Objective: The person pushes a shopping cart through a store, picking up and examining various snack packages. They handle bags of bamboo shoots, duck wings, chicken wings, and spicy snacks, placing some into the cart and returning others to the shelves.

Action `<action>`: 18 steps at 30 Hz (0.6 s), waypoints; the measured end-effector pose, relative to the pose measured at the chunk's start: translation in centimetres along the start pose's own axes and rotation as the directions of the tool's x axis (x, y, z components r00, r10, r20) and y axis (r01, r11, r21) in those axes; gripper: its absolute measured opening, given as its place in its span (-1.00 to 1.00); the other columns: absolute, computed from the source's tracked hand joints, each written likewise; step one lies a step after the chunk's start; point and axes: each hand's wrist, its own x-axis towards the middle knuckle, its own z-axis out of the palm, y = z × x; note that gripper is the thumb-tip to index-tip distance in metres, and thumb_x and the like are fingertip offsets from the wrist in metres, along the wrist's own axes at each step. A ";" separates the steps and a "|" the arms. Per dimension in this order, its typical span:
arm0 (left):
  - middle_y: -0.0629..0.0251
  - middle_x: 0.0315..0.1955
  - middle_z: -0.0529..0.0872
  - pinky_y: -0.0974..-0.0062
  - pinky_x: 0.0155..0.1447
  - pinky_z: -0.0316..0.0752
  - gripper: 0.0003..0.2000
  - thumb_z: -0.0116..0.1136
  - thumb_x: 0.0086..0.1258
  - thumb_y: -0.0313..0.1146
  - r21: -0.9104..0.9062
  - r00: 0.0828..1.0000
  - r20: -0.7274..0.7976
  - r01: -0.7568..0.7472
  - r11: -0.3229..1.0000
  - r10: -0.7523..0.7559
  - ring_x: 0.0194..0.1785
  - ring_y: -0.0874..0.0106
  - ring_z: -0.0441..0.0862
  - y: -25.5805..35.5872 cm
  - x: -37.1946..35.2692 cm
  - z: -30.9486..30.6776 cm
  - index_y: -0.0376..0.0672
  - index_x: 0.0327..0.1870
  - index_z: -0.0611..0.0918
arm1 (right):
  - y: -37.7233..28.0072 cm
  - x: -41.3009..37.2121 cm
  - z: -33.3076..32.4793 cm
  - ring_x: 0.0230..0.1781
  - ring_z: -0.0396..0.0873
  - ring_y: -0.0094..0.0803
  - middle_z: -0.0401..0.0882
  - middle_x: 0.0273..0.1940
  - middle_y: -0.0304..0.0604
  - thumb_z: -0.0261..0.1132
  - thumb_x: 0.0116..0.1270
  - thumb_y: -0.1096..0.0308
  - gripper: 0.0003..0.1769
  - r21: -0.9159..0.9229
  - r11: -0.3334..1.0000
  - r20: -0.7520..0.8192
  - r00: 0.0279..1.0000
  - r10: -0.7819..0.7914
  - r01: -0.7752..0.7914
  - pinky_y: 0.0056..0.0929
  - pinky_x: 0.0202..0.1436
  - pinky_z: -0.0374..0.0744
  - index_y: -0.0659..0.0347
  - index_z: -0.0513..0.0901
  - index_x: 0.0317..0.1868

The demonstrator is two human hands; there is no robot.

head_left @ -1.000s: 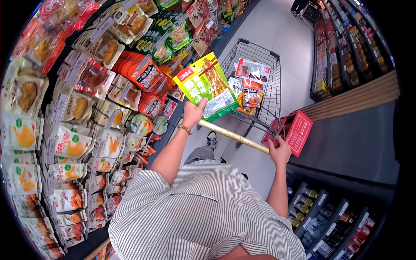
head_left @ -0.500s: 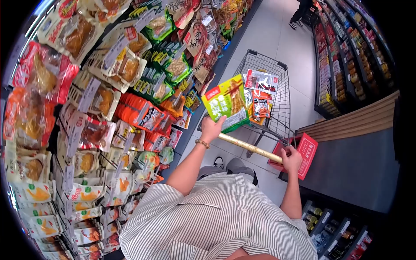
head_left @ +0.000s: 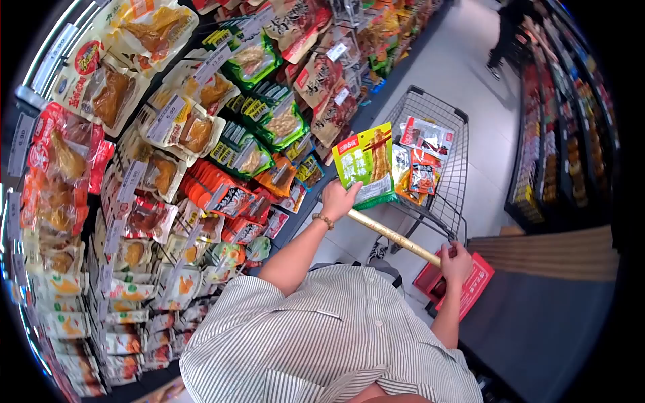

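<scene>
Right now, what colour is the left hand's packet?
The packet is mostly yellow and green, clearest in the head view.

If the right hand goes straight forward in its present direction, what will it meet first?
Most likely the near corner of the wire cart, just beyond the right hand at the handle, though depth is unclear.

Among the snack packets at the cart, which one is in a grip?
The yellow-and-green packet, held in the left grip; the other packets there lie inside the cart.

Shop: price tags [head_left: 166, 119], shopping cart [head_left: 440, 102]
</scene>
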 end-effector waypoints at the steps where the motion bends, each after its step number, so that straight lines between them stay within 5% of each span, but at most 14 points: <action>1: -0.06 -0.40 0.77 0.10 -0.18 0.60 -0.65 0.30 0.38 0.01 0.049 0.999 0.007 0.045 0.998 -0.046 -0.30 -0.05 0.74 0.4 0.7 0.3 -0.13 -0.19 0.81 | -0.1 0.9 -0.2 -0.36 0.73 -0.21 0.74 -0.42 -0.15 0.47 0.25 0.14 -0.67 -0.010 1.000 -0.003 1.000 0.013 -0.013 -0.24 -0.22 0.64 0.20 0.77 -0.11; 9: -0.11 -0.40 0.77 0.09 -0.14 0.59 -0.55 0.27 0.38 0.11 0.068 0.962 0.025 0.269 0.961 -0.271 -0.25 -0.07 0.74 1.9 6.5 2.3 -0.17 -0.17 0.81 | -0.6 8.1 -1.2 -0.24 0.74 -0.10 0.78 -0.28 -0.15 0.42 0.27 0.04 -0.61 -0.090 0.996 0.054 0.998 -0.014 0.019 -0.15 -0.11 0.65 0.11 0.78 -0.02; 18: -0.10 -0.45 0.75 0.05 -0.17 0.57 -0.52 0.21 0.42 0.11 0.144 0.969 -0.046 0.248 0.958 -0.244 -0.30 -0.09 0.72 3.3 12.2 6.5 -0.22 -0.30 0.80 | 2.0 15.8 -1.2 -0.22 0.72 -0.09 0.74 -0.28 -0.12 0.43 0.26 0.06 -0.63 0.004 0.992 0.020 0.992 -0.125 0.125 -0.13 -0.13 0.63 0.14 0.76 -0.06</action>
